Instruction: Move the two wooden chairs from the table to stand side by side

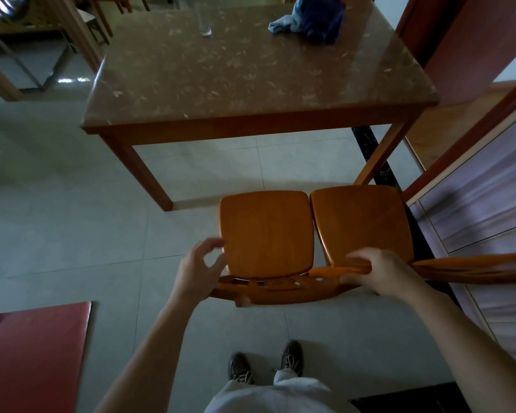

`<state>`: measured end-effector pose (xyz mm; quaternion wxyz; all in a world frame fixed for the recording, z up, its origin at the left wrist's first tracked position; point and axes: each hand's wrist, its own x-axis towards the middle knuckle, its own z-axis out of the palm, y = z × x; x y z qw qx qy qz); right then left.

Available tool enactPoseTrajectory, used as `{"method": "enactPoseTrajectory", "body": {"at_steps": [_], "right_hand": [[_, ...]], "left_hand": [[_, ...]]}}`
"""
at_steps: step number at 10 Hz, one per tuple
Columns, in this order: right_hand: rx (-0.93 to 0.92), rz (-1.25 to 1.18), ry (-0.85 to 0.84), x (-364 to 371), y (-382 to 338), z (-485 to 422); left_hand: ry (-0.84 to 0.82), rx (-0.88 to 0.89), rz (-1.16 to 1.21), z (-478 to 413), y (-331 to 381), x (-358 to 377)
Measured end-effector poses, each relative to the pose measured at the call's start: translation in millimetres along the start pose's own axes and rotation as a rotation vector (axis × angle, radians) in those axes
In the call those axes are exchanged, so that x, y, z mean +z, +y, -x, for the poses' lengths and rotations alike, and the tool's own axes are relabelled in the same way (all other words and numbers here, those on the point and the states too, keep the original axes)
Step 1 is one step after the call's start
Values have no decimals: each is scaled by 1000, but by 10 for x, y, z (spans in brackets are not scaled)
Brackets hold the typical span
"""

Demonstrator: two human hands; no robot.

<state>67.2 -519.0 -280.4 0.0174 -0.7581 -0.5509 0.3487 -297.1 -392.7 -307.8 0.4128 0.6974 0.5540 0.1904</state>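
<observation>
Two orange-brown wooden chairs stand on the tiled floor in front of the table [251,126], seats nearly touching. The left chair [267,231] faces the table, its backrest top rail nearest me. The right chair [362,222] sits beside it near the wall. My right hand [379,271] grips the top rail of the right chair's backrest, which runs off to the right. My left hand [198,263] hovers with fingers apart just left of the left chair's seat and back, holding nothing.
On the marble-patterned tabletop stand a clear glass [204,20] and a blue cloth bundle [313,17]. A sliding door frame [471,162] is close on the right. A red mat [33,356] lies at lower left. My shoes [265,362] are behind the chairs.
</observation>
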Motion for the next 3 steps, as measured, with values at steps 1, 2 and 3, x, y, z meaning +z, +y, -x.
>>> {"method": "enactPoseTrajectory", "body": {"at_steps": [1, 2, 3], "right_hand": [[-244, -125, 277, -183, -307, 9], [-497, -283, 525, -368, -711, -3], [-615, -439, 577, -543, -1111, -7]], "left_hand": [[49, 230, 181, -158, 545, -65], [58, 389, 289, -286, 1007, -168], [27, 453, 353, -365, 1381, -255]]}}
